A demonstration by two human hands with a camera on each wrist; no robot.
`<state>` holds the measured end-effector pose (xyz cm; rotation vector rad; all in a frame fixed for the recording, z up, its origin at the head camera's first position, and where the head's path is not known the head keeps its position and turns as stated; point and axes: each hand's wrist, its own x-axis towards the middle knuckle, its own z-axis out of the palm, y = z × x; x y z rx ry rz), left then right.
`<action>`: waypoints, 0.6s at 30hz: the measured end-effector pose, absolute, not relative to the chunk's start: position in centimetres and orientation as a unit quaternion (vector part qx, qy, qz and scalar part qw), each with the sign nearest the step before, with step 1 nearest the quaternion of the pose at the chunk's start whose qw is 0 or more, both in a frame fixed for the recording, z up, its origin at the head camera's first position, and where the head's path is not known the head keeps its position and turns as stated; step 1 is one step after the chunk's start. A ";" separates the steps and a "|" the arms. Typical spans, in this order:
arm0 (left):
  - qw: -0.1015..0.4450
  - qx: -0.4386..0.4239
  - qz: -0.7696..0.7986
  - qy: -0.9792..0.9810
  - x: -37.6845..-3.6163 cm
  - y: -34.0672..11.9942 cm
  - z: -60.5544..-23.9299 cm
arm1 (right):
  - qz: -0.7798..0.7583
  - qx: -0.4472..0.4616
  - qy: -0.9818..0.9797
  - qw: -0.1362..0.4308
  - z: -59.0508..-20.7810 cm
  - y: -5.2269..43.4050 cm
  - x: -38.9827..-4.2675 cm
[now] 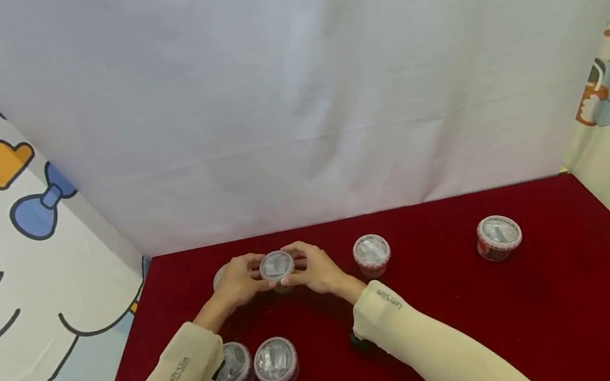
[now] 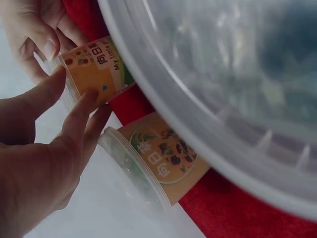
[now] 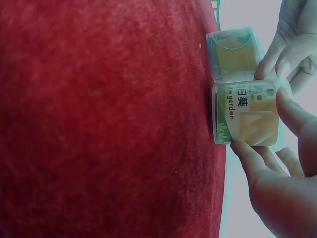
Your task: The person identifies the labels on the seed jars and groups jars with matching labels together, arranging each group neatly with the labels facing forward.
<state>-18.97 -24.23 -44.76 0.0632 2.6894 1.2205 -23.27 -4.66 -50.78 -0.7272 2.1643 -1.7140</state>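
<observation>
Between our hands: a small clear-lidded cup [image 1: 277,267] with an orange label sits at the far left-centre of the red tablecloth [image 1: 487,322].
Our left hand [image 1: 241,281]: its fingers curl round the cup's left side; the left wrist view shows thumb and fingertips [image 2: 86,106] pressed on the label.
Our right hand [image 1: 314,269]: it grips the cup from the right, fingers wrapped on the label in the right wrist view [image 3: 292,111].
Just beside it: a second cup [image 1: 221,276] stands right behind our left hand, mostly hidden, touching or nearly touching the held one; we cannot tell which.
Near left: two more cups [image 1: 232,367] and [image 1: 276,362] stand side by side under our left sleeve [image 1: 178,376].
To the right: one cup [image 1: 372,254] near our right hand, another [image 1: 498,237] well apart on the far right.
Behind: a white cloth backdrop [image 1: 286,85].
</observation>
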 end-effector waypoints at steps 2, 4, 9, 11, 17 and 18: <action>0.092 0.025 0.412 0.906 -19.1 -24.1 -45.1 | -0.595 -0.253 0.749 0.143 -50.9 -4.6 -23.2; 0.088 0.035 0.408 0.908 -19.1 -24.1 -45.2 | -0.598 -0.256 0.746 0.143 -50.9 -4.5 -23.2; 0.076 0.056 0.392 0.915 -19.1 -23.9 -45.0 | -0.603 -0.254 0.743 0.144 -51.1 -4.7 -23.2; 0.069 0.065 0.379 0.921 -19.1 -23.9 -44.8 | -0.601 -0.252 0.745 0.142 -51.2 -4.8 -23.3; 0.063 0.062 0.342 0.935 -18.9 -23.9 -44.2 | -0.598 -0.252 0.747 0.144 -51.2 -5.1 -23.1; 0.064 0.057 0.340 0.937 -18.9 -23.9 -44.2 | -0.598 -0.252 0.747 0.146 -51.2 -5.1 -23.1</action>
